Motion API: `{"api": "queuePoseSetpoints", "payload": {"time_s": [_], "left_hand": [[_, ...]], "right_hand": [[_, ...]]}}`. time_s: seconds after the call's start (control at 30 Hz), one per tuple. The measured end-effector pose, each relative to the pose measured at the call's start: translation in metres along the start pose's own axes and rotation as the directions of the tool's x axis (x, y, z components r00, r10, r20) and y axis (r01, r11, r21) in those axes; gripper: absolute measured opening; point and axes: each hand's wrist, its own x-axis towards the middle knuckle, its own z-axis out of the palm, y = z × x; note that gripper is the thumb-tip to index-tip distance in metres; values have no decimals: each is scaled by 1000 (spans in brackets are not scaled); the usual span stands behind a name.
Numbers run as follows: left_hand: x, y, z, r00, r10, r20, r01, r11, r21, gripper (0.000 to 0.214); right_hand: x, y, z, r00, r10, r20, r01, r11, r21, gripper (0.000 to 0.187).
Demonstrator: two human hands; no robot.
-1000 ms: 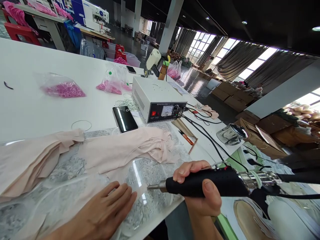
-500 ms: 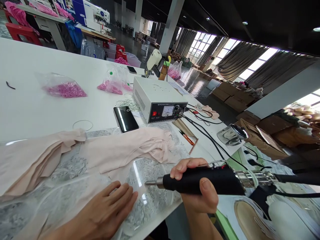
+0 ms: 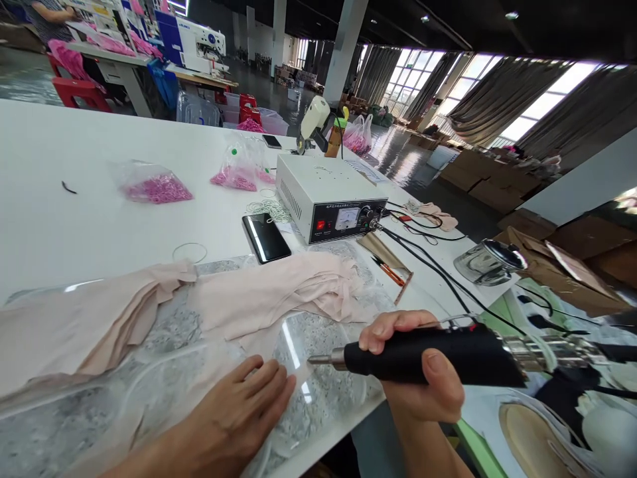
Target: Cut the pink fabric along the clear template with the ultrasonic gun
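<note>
Right hand (image 3: 418, 388) closed around black tool (image 3: 448, 355), lower right of frame, its metal tip just beside the left fingertips. Left hand (image 3: 233, 425) open, flat on pink cloth (image 3: 279, 292), lower centre. Risk: if the tool slips sideways, the tip could catch those fingers.

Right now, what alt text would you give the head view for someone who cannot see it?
The right hand holds a black handheld tool, its metal tip close to the left hand, which lies flat on pale pink fabric on a white table. Behind stand a white control box, a dark phone and bags of pink pieces.
</note>
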Motion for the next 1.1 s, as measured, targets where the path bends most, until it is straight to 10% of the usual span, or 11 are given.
{"api": "queuePoseSetpoints", "payload": {"time_s": [1.1], "left_hand": [[4, -1, -3, 1000, -16, -23, 16, 1000, -16, 41]], "right_hand": [[-8, 1, 12, 996, 29, 81, -28, 1000, -12, 19]]}}
